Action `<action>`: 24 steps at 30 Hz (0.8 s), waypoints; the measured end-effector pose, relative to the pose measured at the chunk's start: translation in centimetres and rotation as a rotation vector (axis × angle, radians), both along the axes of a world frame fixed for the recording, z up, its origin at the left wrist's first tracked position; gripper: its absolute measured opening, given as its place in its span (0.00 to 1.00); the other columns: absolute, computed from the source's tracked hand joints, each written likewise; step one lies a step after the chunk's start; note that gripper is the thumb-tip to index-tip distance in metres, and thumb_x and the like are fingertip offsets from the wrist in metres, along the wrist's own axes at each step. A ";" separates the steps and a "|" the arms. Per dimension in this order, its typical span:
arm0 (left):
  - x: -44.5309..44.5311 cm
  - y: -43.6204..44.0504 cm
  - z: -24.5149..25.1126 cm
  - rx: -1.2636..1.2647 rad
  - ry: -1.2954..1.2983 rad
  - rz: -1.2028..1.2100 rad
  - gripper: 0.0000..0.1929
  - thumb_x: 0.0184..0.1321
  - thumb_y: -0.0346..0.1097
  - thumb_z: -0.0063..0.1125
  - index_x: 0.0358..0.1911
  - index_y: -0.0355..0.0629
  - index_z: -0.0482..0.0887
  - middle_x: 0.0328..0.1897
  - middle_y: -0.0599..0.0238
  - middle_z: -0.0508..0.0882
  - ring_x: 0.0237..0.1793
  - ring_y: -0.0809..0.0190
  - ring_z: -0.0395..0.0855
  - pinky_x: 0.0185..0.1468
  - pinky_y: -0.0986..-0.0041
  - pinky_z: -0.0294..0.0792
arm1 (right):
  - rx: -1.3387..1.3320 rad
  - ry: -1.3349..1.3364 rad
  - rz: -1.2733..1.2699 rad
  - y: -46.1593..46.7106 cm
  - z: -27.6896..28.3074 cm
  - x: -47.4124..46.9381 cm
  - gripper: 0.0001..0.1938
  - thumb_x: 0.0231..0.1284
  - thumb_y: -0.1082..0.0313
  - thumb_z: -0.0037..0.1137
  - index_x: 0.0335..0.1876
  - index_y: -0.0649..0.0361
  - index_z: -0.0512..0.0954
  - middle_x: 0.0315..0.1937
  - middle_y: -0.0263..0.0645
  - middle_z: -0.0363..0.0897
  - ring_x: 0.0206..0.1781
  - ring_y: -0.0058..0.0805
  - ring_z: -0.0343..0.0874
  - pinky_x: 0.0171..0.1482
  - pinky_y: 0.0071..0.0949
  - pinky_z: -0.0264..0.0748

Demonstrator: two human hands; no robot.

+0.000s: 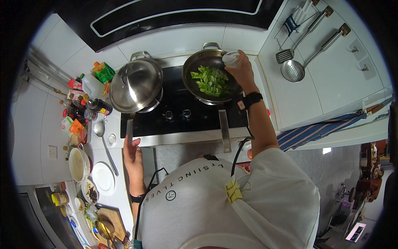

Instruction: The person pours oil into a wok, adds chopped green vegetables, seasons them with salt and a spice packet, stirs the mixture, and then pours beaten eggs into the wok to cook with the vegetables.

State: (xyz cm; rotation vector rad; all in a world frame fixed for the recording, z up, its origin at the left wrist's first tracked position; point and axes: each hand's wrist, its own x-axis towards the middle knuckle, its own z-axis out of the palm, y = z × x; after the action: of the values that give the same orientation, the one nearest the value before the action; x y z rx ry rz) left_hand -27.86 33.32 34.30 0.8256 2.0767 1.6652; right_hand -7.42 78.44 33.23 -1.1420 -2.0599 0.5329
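Note:
Over the right rim of a dark frying pan (203, 59), my right hand (242, 70) grips a small clear jar (231, 58), tilted, with something whitish in it. Chopped green leaves (211, 81) lie in that pan, whose metal handle (223, 127) points toward me. My left hand (134, 153) is at the counter's front edge with its fingers apart. Its fingertips are beside the end of the handle (130, 126) of a second pan; whether they touch it I cannot tell. A domed steel lid (136, 85) covers that pan.
Both pans stand on a black glass hob (174, 124) under a range hood (174, 18). Bottles (96, 104) and seasoning packets crowd the left counter, with a steel ladle (105, 144), a white plate (103, 178), a pot (78, 165) and a cutting board (113, 218). A skimmer (293, 71) hangs at right.

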 end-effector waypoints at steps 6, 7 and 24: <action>0.2 0.1 0.0 0.001 -0.011 -0.012 0.29 0.65 0.19 0.45 0.70 0.42 0.60 0.54 0.61 0.78 0.57 0.63 0.75 0.63 0.73 0.64 | 0.026 -0.045 -0.054 0.0 0.3 0.2 0.45 0.39 0.61 0.75 0.67 0.62 0.63 0.56 0.51 0.76 0.60 0.46 0.74 0.59 0.36 0.73; 0.2 0.1 0.0 0.000 -0.015 -0.012 0.29 0.65 0.19 0.45 0.70 0.42 0.60 0.54 0.61 0.78 0.57 0.63 0.75 0.63 0.73 0.64 | 0.012 -0.054 -0.051 0.1 0.4 0.3 0.45 0.39 0.61 0.75 0.67 0.62 0.62 0.56 0.51 0.76 0.60 0.46 0.74 0.59 0.36 0.72; 0.0 0.6 -0.4 -0.016 -0.013 -0.019 0.29 0.65 0.20 0.45 0.70 0.43 0.60 0.54 0.62 0.78 0.58 0.64 0.74 0.63 0.74 0.63 | -0.006 -0.055 -0.057 0.3 -0.3 0.9 0.46 0.39 0.61 0.75 0.68 0.59 0.61 0.58 0.49 0.73 0.62 0.46 0.71 0.61 0.38 0.71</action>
State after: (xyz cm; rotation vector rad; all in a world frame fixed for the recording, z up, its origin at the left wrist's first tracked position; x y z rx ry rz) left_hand -27.88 33.92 33.91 0.8253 2.0641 1.6378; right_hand -6.48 78.73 32.95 -1.2271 -2.0671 0.4848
